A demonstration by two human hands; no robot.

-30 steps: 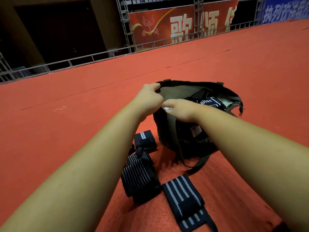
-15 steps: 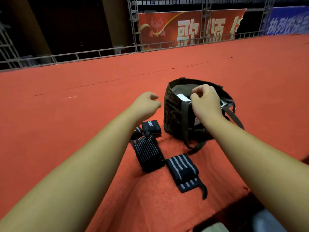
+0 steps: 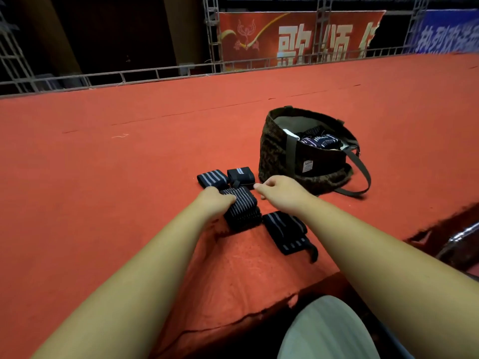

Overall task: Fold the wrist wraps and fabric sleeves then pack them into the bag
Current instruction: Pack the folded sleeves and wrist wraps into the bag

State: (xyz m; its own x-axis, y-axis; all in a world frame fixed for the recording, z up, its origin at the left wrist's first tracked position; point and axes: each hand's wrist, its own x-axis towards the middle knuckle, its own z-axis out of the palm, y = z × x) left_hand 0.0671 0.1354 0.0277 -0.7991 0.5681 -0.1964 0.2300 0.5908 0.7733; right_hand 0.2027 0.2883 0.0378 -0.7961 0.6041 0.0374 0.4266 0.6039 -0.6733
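the left hand (image 3: 215,200) has its fingers curled over the far left end of a thin-striped wrap bundle (image 3: 243,209), which sits folded on the red carpet (image 3: 103,164). the hand hides that end of it. the right hand (image 3: 278,191) hovers just to the right with its fingers loosely bent and the forefinger out towards the left - it holds nothing that can be seen.

just beyond the bundle lie a broad-striped wrap (image 3: 212,177) and a small dark wrap (image 3: 240,174), side by side and close together. the right hand's fingertips hang near the small one, over the strip of carpet between it and the bag (image 3: 274,156). nearer the carpet edge, right of the bundle, lies a long wrap (image 3: 285,229) with its loose tab trailing towards the camera.

the bag stands open, beyond the right hand, with packed wraps (image 3: 317,141) showing inside; its shoulder strap (image 3: 364,174) loops out onto the carpet on the right.

behind run a metal railing (image 3: 155,73), a red banner (image 3: 298,37) and a blue banner (image 3: 451,35). a grey knee (image 3: 329,330) shows below the frayed near edge of the carpet.
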